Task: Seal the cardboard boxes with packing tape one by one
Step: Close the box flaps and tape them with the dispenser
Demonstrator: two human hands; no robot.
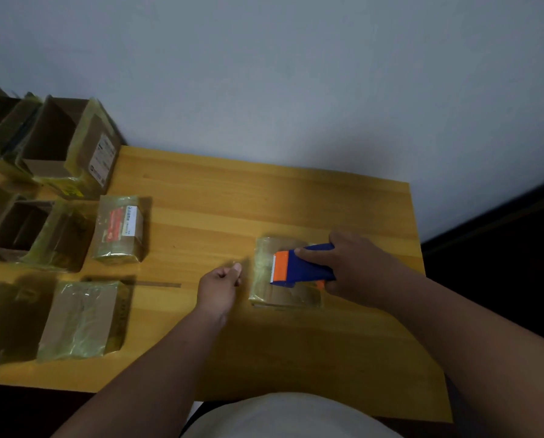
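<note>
Head view: right hand grips the blue-and-orange tape dispenser over a small taped box near the counter's right edge — left hand, just beside the box, pinches a tape end.

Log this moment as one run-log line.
right hand: holds tape dispenser on small box | left hand: pinches tape end

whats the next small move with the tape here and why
Probably lay the pulled tape onto the small box. The left hand pinches the tape end beside the box, and the right hand holds the tape dispenser over its top.
</note>
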